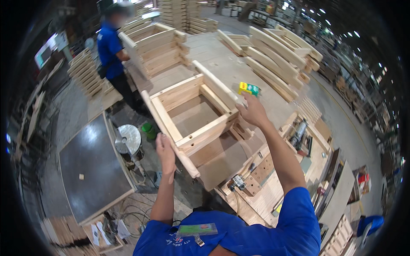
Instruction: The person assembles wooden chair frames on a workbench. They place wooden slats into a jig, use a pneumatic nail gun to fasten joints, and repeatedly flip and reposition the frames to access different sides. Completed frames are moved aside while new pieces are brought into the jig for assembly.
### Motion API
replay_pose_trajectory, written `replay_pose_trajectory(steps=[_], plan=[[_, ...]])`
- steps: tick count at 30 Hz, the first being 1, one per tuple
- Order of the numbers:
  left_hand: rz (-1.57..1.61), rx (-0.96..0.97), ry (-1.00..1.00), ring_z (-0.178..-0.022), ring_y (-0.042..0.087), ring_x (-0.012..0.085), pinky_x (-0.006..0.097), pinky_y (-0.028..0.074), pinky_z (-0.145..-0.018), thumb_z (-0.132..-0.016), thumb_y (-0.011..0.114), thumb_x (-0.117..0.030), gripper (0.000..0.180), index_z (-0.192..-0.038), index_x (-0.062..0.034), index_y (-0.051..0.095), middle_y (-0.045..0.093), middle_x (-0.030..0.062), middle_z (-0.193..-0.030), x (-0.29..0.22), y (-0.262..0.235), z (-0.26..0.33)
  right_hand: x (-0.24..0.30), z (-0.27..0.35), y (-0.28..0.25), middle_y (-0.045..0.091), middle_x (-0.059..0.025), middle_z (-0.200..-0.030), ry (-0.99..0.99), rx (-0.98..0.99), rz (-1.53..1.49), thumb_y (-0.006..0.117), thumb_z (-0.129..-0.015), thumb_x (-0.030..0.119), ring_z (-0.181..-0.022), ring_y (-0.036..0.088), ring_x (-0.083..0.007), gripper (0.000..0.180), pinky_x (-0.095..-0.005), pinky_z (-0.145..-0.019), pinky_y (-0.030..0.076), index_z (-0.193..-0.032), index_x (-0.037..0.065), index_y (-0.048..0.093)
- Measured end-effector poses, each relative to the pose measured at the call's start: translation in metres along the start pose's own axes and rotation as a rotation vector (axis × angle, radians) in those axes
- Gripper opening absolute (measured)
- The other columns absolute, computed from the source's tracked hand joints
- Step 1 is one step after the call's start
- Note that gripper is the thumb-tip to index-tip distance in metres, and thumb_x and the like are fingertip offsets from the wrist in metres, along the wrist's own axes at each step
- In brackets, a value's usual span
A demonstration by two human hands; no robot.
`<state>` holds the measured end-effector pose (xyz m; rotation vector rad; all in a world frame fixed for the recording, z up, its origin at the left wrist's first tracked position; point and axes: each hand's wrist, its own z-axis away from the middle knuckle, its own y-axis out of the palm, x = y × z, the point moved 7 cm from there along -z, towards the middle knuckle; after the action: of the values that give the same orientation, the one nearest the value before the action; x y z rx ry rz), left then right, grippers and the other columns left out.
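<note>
In front of me a pale wooden frame rests on the worktable, with long rounded side rails and crosspieces joining them. My left hand grips the outside of its left rail close to the near end. At the right rail's near end, my right hand has its thumb against the wood; its other fingers are partly hidden. Just past those fingertips is a small yellow and green tape measure. I cannot tell whether the fingers touch it.
A co-worker in blue stands at far left beside another wooden frame. More frame parts lie far right. A dark-topped table and round disc are left. Clamp and air tool sit right.
</note>
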<state>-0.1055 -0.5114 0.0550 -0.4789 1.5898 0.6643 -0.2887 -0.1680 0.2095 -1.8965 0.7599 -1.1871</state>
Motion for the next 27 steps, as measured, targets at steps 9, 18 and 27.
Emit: replay_pose_trajectory(steps=[9, 18, 27], plan=[[-0.145, 0.167, 0.495, -0.122, 0.068, 0.0232, 0.035, 0.051, -0.108, -0.112, 0.06, -0.012, 0.029, -0.136, 0.0027, 0.066, 0.073, 0.0136, -0.13, -0.15, 0.079, 0.1, -0.08, 0.37, -0.079, 0.073, -0.0096, -0.113, 0.52, -0.068, -0.895, 0.068, -0.106, 0.019, -0.1, 0.07, -0.0163, 0.045, -0.0325, -0.088, 0.058, -0.146, 0.0, 0.058], [-0.089, 1.574, 0.426, -0.094, 0.077, 0.021, 0.033, 0.059, -0.085, -0.102, 0.074, -0.012, 0.022, -0.12, 0.001, 0.076, 0.08, 0.0153, -0.104, -0.089, 0.248, 0.421, 0.042, 0.778, -0.002, 0.075, -0.0099, -0.108, 1.34, -0.762, -0.938, 0.071, -0.103, 0.022, -0.092, 0.071, -0.0148, 0.048, -0.0299, -0.077, 0.057, -0.144, 0.001, 0.059], [-0.173, 2.34, 0.537, -0.097, 0.077, 0.0275, 0.038, 0.059, -0.088, -0.102, 0.07, -0.008, 0.022, -0.12, 0.0029, 0.074, 0.078, 0.018, -0.104, -0.039, 0.152, 0.616, 0.148, 0.94, -0.02, 0.079, -0.0156, -0.105, 1.562, -0.989, -0.324, 0.073, -0.101, 0.027, -0.091, 0.076, -0.0283, 0.042, -0.041, -0.083, 0.059, -0.136, 0.005, 0.067]])
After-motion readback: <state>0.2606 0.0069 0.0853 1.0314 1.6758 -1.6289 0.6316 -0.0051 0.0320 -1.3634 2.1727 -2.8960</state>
